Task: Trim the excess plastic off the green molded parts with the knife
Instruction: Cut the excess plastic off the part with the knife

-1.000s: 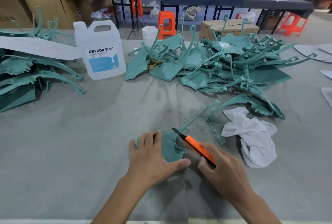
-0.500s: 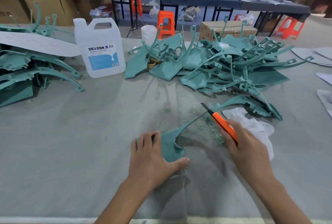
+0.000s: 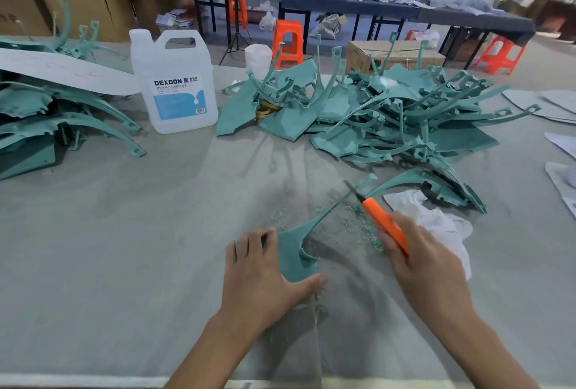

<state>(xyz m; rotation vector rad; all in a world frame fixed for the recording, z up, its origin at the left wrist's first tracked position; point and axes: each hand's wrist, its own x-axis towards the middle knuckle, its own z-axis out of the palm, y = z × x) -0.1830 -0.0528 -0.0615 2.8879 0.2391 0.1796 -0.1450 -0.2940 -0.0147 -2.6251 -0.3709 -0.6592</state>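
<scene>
Green molded part (image 3: 294,256) lies flat on the tabletop (image 3: 124,248), pinned under the left hand (image 3: 265,276), grip spread flat to stop it shifting. Right hand (image 3: 417,260), grip closed around the orange knife (image 3: 385,225), sets the blade against the part's thin arm. Teal, matte; green shavings (image 3: 358,223) beside it.

— What's the person at the table wearing on the arms?

— Nothing I can see. Both forearms are bare right to the near edge, no sleeves or cuffs.

— Gloves, rings, a watch?

— None. The left hand (image 3: 265,276) and right hand (image 3: 427,264) are bare, with short, plain nails.
</scene>
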